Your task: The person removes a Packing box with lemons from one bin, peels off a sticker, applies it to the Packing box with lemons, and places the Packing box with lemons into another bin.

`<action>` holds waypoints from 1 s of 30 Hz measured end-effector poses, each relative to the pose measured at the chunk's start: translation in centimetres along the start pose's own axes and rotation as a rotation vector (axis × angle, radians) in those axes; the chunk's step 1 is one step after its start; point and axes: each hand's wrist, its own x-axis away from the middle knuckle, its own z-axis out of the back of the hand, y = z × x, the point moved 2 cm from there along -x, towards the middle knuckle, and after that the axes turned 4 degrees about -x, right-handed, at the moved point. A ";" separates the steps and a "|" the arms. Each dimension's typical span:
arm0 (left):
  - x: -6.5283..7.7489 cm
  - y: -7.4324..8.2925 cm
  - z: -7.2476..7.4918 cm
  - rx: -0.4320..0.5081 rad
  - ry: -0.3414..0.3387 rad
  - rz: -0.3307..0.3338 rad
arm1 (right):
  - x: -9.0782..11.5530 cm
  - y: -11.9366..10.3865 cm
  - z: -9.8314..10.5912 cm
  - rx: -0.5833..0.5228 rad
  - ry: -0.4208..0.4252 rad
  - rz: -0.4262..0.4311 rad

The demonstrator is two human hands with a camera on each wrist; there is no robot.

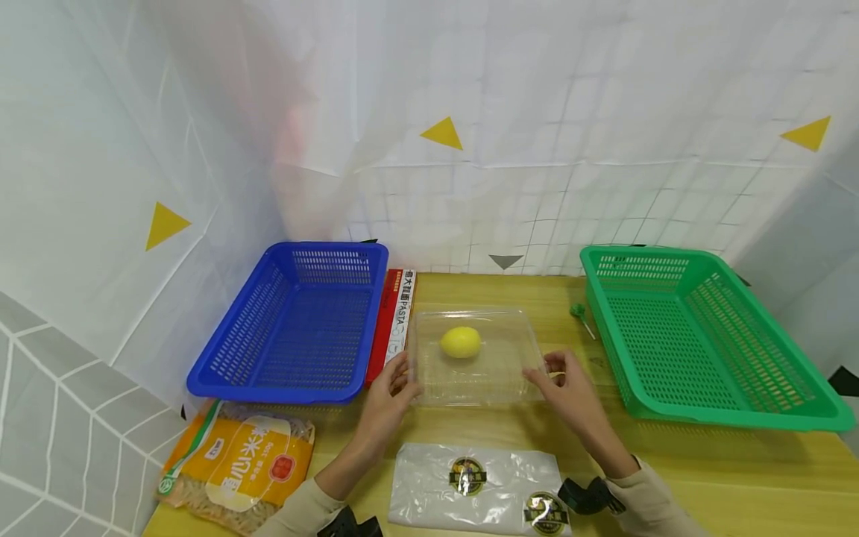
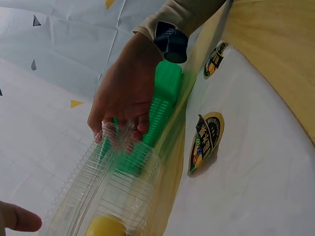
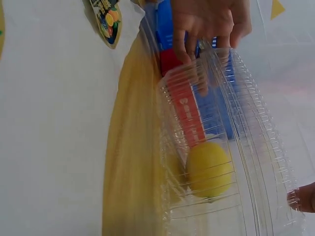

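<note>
A clear plastic clamshell box (image 1: pixel 483 380) is between my two hands in the middle of the table, with its lid over a yellow lemon (image 1: pixel 460 342). My left hand (image 1: pixel 388 406) grips the box's left side, thumb at the near corner. On the opposite side, my right hand (image 1: pixel 567 391) pinches the right edge between thumb and fingers. In the left wrist view, the right hand (image 2: pixel 125 93) shows at the far end of the ribbed box. The right wrist view has the left hand (image 3: pixel 211 29) holding the other end, with the lemon (image 3: pixel 209 169) seen through the plastic.
A blue basket (image 1: pixel 282 394) stands left, beside a red pasta box (image 1: pixel 382 328). An orange noodle bag (image 1: pixel 251 462) lies in front of it. A green basket (image 1: pixel 738 419) stands right, next to a green lollipop (image 1: pixel 579 312). A white plastic bag (image 1: pixel 476 500) with round labels lies nearest me.
</note>
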 end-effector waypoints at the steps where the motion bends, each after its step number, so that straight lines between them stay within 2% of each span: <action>1: 0.0 0.0 0.0 -0.003 -0.002 -0.002 | 0.1 0.0 0.0 -0.005 0.001 -0.007; 5: 0.0 0.0 -0.1 -0.020 0.027 -0.001 | 0.5 0.0 0.2 0.009 0.019 -0.021; 7: 0.2 0.1 0.0 -0.023 0.063 0.002 | 1.0 -0.3 0.5 0.056 0.074 0.042; 9: 0.8 0.1 0.1 -0.015 0.111 0.006 | 1.7 -0.7 0.8 0.118 0.155 0.144; 12: 2.4 0.2 0.0 -0.009 0.169 -0.004 | 3.1 -1.5 1.0 0.197 0.295 0.357; 14: 3.5 0.2 -0.2 -0.034 0.189 -0.012 | 4.0 -1.9 0.8 0.187 0.335 0.490; 15: 4.0 0.2 -0.3 -0.056 0.193 -0.015 | 4.4 -2.1 0.6 0.167 0.327 0.552; 17: 4.8 0.0 -0.4 -0.104 0.186 -0.019 | 5.3 -2.3 -0.2 0.111 0.272 0.647; 18: 5.1 -0.1 -0.4 -0.132 0.171 -0.026 | 5.6 -2.2 -0.7 0.083 0.218 0.671; 21: 5.5 -0.4 -0.7 -0.240 0.063 -0.077 | 6.5 -1.6 -2.5 0.024 -0.008 0.658; 25: 5.6 -1.0 -1.2 -0.431 -0.145 -0.260 | 7.0 -0.1 -4.7 0.022 -0.269 0.599; 27: 5.7 -1.2 -1.4 -0.505 -0.207 -0.359 | 7.1 0.6 -5.5 0.024 -0.340 0.604; 30: 5.9 -1.5 -1.5 -0.584 -0.254 -0.440 | 7.2 1.4 -6.2 0.036 -0.382 0.623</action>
